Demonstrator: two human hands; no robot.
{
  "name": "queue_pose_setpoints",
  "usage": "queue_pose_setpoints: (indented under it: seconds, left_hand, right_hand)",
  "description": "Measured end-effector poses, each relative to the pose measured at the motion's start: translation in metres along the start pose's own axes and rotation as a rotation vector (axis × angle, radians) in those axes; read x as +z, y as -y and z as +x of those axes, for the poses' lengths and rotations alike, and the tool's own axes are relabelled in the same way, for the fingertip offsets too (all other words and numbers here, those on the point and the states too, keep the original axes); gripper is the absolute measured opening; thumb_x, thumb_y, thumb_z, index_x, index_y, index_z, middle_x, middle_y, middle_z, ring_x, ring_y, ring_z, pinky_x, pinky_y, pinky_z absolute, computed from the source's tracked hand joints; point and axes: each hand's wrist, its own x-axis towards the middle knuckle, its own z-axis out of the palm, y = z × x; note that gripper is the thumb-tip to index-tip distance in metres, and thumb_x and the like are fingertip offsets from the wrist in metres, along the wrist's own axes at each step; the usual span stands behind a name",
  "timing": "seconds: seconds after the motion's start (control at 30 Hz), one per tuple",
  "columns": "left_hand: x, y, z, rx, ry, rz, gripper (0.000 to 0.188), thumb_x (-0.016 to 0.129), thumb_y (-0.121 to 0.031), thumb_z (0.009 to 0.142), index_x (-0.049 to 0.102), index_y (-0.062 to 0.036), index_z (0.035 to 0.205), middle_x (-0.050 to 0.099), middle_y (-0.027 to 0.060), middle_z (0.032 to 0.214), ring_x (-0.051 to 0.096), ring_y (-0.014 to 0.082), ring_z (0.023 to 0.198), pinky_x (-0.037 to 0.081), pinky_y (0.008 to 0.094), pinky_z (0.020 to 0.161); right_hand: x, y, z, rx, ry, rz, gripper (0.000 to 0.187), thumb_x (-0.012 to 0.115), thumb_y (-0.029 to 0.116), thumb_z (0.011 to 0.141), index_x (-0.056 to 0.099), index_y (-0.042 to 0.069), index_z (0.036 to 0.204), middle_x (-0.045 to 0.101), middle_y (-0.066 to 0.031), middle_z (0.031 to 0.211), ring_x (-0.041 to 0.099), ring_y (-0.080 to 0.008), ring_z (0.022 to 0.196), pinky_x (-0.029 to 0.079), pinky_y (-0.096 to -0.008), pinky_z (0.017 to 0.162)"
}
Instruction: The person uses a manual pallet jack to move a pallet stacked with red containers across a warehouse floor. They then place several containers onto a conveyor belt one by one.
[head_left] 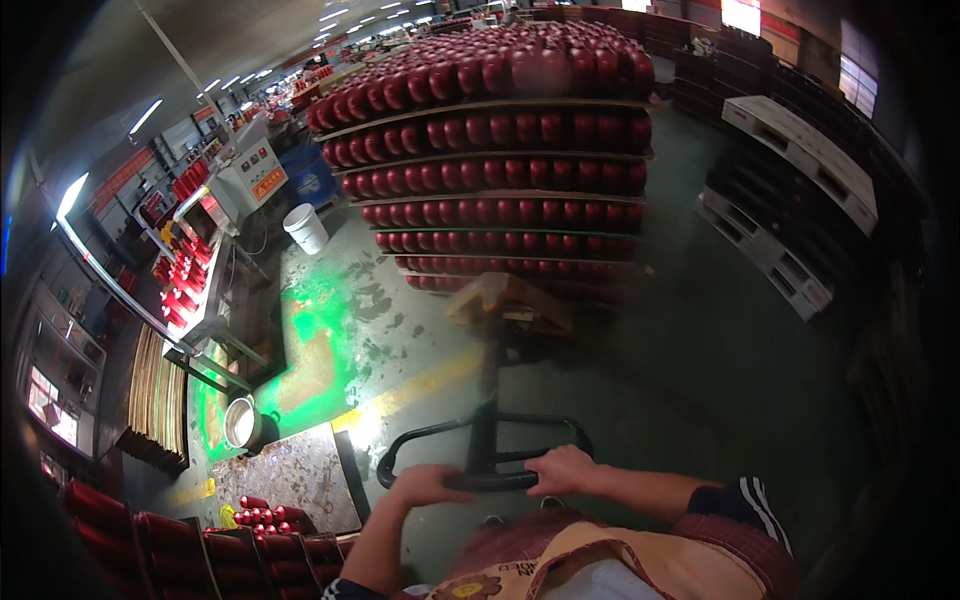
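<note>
Your left hand (425,485) and right hand (562,469) both curl around the black handle (505,483) in front of you; beyond it, the jack (500,295) stands against the stacked red cylinders (500,178)

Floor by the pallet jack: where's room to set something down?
Bare floor lies between the pallet jack and white pallets rightward, and leftward, toward the white bucket. Crowded: straight ahead and lower left, with red cylinders.

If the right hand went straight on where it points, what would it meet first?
Beyond the black handle bar it grips, the right hand would probably meet the pallet-jack shaft to its left; depth is hard to judge here.
</note>
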Motion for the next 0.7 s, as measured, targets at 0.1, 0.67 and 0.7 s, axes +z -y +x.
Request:
queue_pose_setpoints:
  seconds: [0.1, 0.67, 0.7]
  left_hand:
    - [-0.007, 0.016, -0.019, 0.117, -0.053, -0.069, 0.064, 0.070, -0.069, 0.073, 0.071, -0.0206, 0.116, 0.072, 0.0109, 0.104, 0.068, 0.0313, 0.098, 0.052, 0.0411, 0.086]
    - [-0.013, -0.062, -0.026, 0.041, -0.243, 0.085, 0.060, 0.064, -0.077, 0.070, 0.078, -0.0205, 0.085, 0.068, 0.0085, 0.070, 0.067, 0.0317, 0.075, 0.053, 0.0418, 0.072]
    - [-0.012, -0.062, -0.030, -0.013, -0.184, 0.107, 0.060, 0.064, -0.077, 0.069, 0.078, -0.0203, 0.084, 0.067, 0.0079, 0.069, 0.067, 0.0310, 0.074, 0.053, 0.0413, 0.071]
  right_hand:
    - [-0.008, 0.000, -0.023, -0.019, -0.013, 0.018, 0.046, 0.069, 0.052, 0.074, 0.069, 0.016, 0.104, 0.071, -0.0181, 0.087, 0.068, -0.0395, 0.085, 0.055, -0.0506, 0.076]
    - [-0.082, -0.051, -0.086, 0.068, 0.054, -0.081, 0.037, 0.070, 0.043, 0.070, 0.069, 0.015, 0.094, 0.070, -0.0159, 0.083, 0.066, -0.0391, 0.083, 0.053, -0.0498, 0.076]
    - [-0.082, -0.050, -0.088, 0.011, 0.088, -0.049, 0.036, 0.070, 0.042, 0.070, 0.069, 0.015, 0.093, 0.070, -0.0156, 0.083, 0.066, -0.0388, 0.083, 0.052, -0.0499, 0.076]
